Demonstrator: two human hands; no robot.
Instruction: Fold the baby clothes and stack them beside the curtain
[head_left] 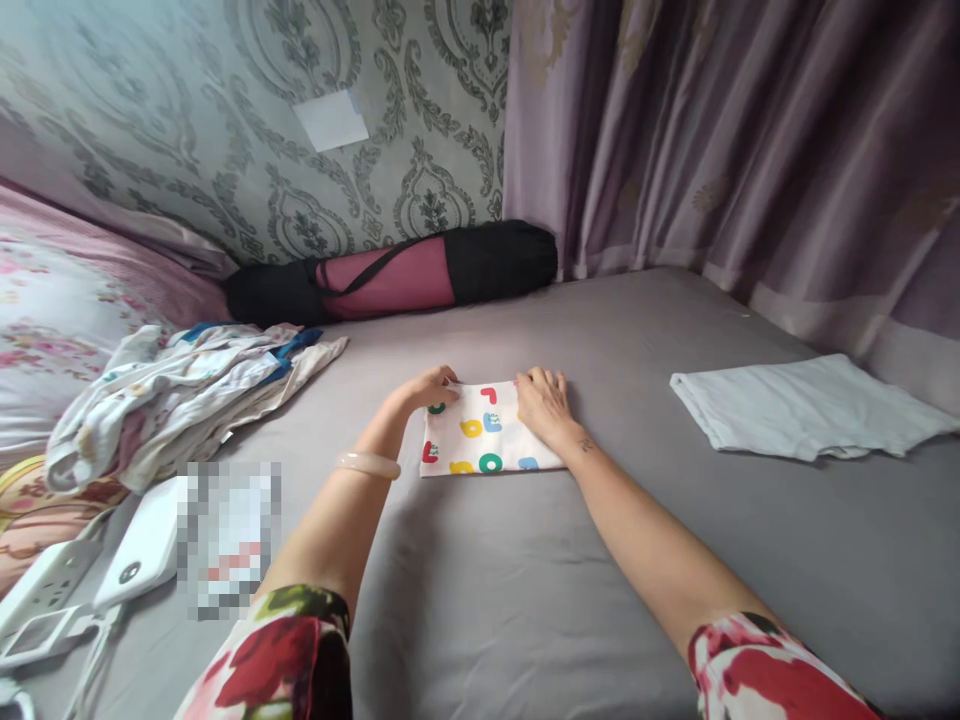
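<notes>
Two corners of the folded cloth (pixel 491 432) were pressed, maybe to stay neat: the left hand (pixel 433 386) seemed to pinch; I couldn't tell if the right hand (pixel 546 405) gripped.

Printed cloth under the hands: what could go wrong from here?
The printed cloth could skew or crease if the left hand, at its far-left corner, and the right hand, at its far-right one, pull unevenly. The gray sheet shows wrinkles nearby, so dragging the cloth might bunch both.
</notes>
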